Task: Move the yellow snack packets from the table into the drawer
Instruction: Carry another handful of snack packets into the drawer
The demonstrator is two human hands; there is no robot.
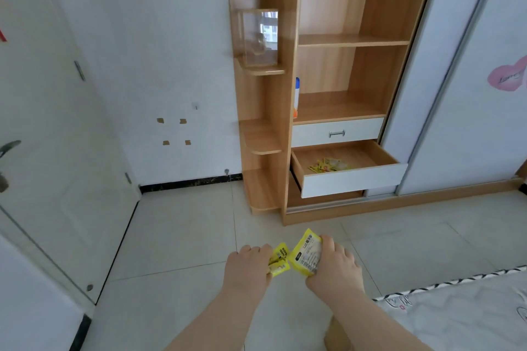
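Now | left hand, right hand: glossy yellow packets | wooden drawer open

Print on the yellow snack packets is too blurred to read.

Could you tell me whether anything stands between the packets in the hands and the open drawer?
Nothing visible does. The left hand and right hand hold yellow snack packets above bare floor tiles, and the open drawer ahead has its top uncovered, with a few packets inside.
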